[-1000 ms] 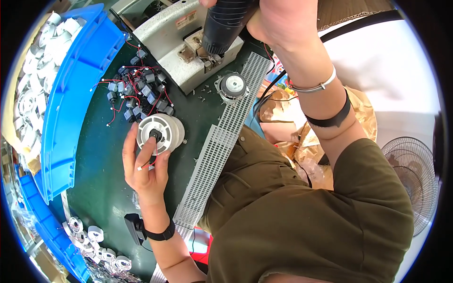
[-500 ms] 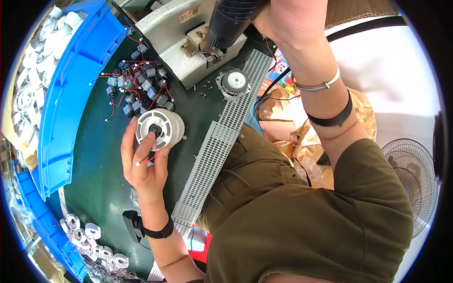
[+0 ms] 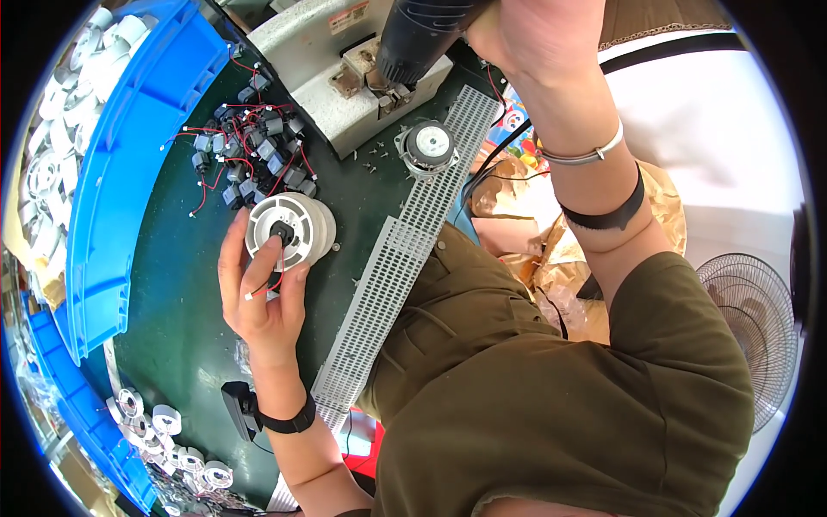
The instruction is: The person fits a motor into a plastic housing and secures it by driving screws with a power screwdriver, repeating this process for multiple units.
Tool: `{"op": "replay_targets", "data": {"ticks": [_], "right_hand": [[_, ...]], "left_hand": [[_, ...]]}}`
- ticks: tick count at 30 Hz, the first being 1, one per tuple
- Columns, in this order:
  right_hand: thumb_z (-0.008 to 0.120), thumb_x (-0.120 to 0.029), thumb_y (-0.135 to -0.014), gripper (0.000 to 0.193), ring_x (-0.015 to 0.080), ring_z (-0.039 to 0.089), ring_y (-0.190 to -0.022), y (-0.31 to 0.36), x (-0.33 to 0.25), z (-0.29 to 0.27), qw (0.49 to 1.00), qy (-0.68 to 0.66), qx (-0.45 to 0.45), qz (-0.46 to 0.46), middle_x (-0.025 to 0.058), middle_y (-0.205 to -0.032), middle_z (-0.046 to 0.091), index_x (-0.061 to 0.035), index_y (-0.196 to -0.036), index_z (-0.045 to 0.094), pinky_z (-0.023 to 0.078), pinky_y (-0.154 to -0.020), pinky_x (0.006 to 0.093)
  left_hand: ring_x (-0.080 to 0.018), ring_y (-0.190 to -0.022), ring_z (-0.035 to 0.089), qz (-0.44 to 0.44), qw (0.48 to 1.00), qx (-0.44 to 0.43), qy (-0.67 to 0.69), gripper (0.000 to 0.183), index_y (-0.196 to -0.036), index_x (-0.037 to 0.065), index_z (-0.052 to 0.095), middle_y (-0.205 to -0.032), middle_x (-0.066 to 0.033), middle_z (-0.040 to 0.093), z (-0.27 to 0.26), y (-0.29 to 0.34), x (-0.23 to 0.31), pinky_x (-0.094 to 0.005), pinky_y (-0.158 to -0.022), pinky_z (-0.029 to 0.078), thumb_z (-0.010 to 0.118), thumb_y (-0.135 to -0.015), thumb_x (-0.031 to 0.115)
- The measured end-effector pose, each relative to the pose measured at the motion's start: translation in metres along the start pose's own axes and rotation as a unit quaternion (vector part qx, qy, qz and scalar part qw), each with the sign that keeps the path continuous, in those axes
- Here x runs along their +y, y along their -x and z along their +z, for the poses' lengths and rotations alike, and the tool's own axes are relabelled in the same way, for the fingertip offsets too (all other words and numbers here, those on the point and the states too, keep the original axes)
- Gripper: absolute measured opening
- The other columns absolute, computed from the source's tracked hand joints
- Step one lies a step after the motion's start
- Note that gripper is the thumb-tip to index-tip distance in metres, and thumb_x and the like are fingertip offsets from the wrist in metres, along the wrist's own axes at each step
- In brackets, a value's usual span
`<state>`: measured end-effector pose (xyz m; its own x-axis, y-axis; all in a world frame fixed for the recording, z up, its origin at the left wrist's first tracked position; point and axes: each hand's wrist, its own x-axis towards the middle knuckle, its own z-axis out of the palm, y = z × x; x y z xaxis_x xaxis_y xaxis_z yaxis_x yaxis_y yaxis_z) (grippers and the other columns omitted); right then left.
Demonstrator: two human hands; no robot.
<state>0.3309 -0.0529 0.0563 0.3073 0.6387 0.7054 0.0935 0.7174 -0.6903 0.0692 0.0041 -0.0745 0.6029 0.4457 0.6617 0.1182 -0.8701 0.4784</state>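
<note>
White plastic spool [image 3: 320, 226] steadied by your left hand [image 3: 263, 302], black power tool [image 3: 422, 39] in your right hand [image 3: 536, 39].

On the green desk [image 3: 189, 284], your left thumb and fingers grip the spool's near side, the index finger on the small black part [image 3: 282, 230] at its centre. Your right hand wraps the tool, fingers partly out of view, its tip at the metal fixture [image 3: 340, 99]. You seem to be readying the tool while seating that part; next likely calls for a firm spool and a straight approach.
</note>
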Motion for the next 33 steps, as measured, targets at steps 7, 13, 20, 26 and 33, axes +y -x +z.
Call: {"op": "replay_targets", "data": {"ticks": [7, 13, 20, 26, 33], "right_hand": [[0.067, -0.013, -0.079, 0.025, 0.0118, 0.055, -0.050, 0.000, 0.004, 0.001, 1.000, 0.006, 0.010, -0.009, 0.0048, -0.067, 0.057, -0.0008, -0.095, 0.052, 0.045, -0.047, 0.0234], [0.065, -0.012, -0.079, 0.023, 0.0131, 0.054, -0.049, 0.001, -0.005, 0.001, 0.999, 0.025, 0.019, -0.005, 0.0056, -0.067, 0.056, 0.0000, -0.094, 0.053, 0.045, -0.047, 0.0241], [0.065, -0.012, -0.079, 0.022, 0.0127, 0.054, -0.050, 0.003, -0.002, 0.001, 1.000, 0.020, 0.015, 0.003, 0.0053, -0.067, 0.056, 0.0002, -0.093, 0.053, 0.045, -0.047, 0.0237], [0.065, -0.013, -0.080, 0.023, 0.0125, 0.054, -0.050, -0.005, 0.005, -0.003, 0.999, 0.031, 0.008, 0.017, 0.0052, -0.065, 0.057, 0.0007, -0.094, 0.053, 0.045, -0.047, 0.0241], [0.062, -0.010, -0.081, 0.022, 0.0142, 0.054, -0.050, 0.015, -0.009, 0.005, 0.998, 0.007, 0.029, 0.056, 0.0066, -0.065, 0.056, 0.0018, -0.097, 0.052, 0.045, -0.048, 0.0247]], "left_hand": [[-0.0353, -0.103, 0.058, 0.000, 1.000, -0.001, -0.005, 0.030, -0.099, 0.001, 0.059, -0.117, -0.0263, 0.054, 0.000, 0.000, 0.001, -0.0380, -0.082, 0.052, 0.073, -0.074, 0.011], [-0.0348, -0.103, 0.058, -0.002, 1.000, 0.002, -0.001, 0.030, -0.098, 0.001, 0.060, -0.118, -0.0259, 0.054, 0.001, -0.002, 0.002, -0.0375, -0.081, 0.052, 0.073, -0.074, 0.011], [-0.0351, -0.103, 0.058, 0.000, 1.000, -0.003, -0.010, 0.030, -0.098, 0.001, 0.059, -0.117, -0.0260, 0.055, 0.000, -0.001, 0.001, -0.0378, -0.081, 0.052, 0.073, -0.073, 0.010], [-0.0340, -0.102, 0.058, -0.008, 1.000, 0.009, -0.002, 0.028, -0.097, 0.001, 0.061, -0.118, -0.0249, 0.054, 0.000, -0.001, 0.003, -0.0374, -0.081, 0.052, 0.073, -0.073, 0.008], [-0.0316, -0.100, 0.060, -0.028, 1.000, 0.009, -0.005, 0.027, -0.095, 0.001, 0.063, -0.119, -0.0231, 0.054, -0.001, -0.001, 0.007, -0.0347, -0.077, 0.053, 0.073, -0.070, 0.004]]}}
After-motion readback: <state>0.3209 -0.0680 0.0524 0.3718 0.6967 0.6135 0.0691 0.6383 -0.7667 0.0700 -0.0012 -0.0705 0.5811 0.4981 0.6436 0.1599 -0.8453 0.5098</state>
